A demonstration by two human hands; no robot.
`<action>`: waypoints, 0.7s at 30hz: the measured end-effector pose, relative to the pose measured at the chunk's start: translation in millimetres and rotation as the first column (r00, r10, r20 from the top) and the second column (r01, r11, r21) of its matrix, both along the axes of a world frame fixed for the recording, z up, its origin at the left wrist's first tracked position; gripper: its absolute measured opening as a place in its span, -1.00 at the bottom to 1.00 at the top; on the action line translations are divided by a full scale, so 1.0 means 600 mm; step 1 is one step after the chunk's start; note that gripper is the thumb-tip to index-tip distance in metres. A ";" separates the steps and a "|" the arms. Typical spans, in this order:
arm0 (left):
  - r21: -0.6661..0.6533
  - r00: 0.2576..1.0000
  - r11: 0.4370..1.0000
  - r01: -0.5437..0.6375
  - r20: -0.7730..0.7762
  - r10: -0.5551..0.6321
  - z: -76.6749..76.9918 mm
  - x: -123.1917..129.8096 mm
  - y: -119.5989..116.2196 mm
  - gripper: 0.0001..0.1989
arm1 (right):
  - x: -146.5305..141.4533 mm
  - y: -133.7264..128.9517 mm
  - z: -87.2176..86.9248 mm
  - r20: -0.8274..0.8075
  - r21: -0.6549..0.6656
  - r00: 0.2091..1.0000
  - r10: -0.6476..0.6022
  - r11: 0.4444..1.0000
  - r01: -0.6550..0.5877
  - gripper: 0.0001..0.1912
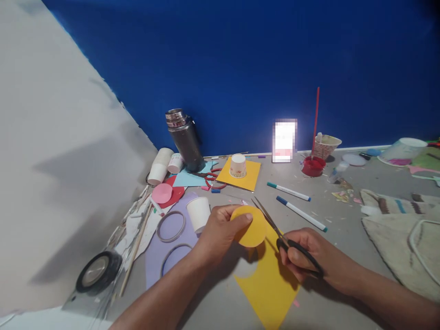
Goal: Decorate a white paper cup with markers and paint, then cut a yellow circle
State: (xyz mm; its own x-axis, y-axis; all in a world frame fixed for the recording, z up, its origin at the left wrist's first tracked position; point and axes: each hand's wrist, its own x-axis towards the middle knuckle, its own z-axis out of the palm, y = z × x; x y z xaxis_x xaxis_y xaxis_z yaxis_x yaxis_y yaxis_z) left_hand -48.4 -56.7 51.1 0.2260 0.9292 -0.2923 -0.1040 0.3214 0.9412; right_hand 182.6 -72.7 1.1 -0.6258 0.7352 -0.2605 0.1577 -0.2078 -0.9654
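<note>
Between thumb and fingers, my left hand (223,227) pinches a round yellow paper disc (252,233) above the table. My right hand (309,256) grips black-handled scissors (273,224), their blades parted slightly and pointing up and left, close to the disc's right edge. Under both hands lies a sheet of yellow paper (271,293) with a curved piece cut out of it. Left of my left hand a white paper cup (198,214) stands on purple paper (154,256).
Two markers (302,214) lie beyond my right hand. Farther back are a dark flask (187,144), a small printed cup (238,166) on yellow paper, red-handled scissors (215,175) and a glowing screen (284,140). Black tape (98,271) sits left; a cloth bag (398,243) lies right.
</note>
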 end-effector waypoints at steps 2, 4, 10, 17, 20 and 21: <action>0.003 1.000 1.000 -0.003 -0.008 0.003 0.002 -0.001 0.001 -0.58 | -0.001 -0.001 0.005 0.022 0.003 1.000 -0.002 1.000 0.002 -0.17; -0.006 1.000 1.000 -0.007 -0.017 0.007 0.003 -0.001 0.001 -0.57 | -0.002 -0.001 0.009 0.043 0.001 0.999 -0.005 1.000 0.005 -0.16; -0.008 1.000 1.000 -0.017 -0.012 0.017 0.004 -0.001 0.001 -0.57 | -0.004 0.001 0.009 0.088 0.002 0.996 -0.006 1.000 0.006 -0.16; 0.012 0.999 0.999 -0.040 -0.012 0.040 0.007 0.000 0.000 -0.61 | -0.003 0.003 -0.003 0.101 -0.023 0.995 -0.013 1.000 0.016 -0.16; 0.007 0.999 0.999 -0.039 -0.028 0.039 0.009 0.000 -0.001 -0.61 | -0.002 0.003 -0.005 0.110 -0.027 0.994 -0.013 1.000 0.016 -0.16; 0.004 0.999 0.999 -0.038 -0.031 0.038 0.009 0.000 -0.001 -0.61 | -0.003 0.003 -0.005 0.112 -0.030 0.994 -0.015 0.999 0.018 -0.16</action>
State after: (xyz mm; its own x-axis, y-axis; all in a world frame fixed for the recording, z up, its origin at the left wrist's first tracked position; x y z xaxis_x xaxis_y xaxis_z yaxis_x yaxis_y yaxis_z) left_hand -48.2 -57.3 56.2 0.1811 0.9381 -0.2954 -0.0866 0.3144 0.9453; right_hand 181.0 -71.0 -1.7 -0.5795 0.7357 -0.3506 0.2604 -0.2405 -0.9351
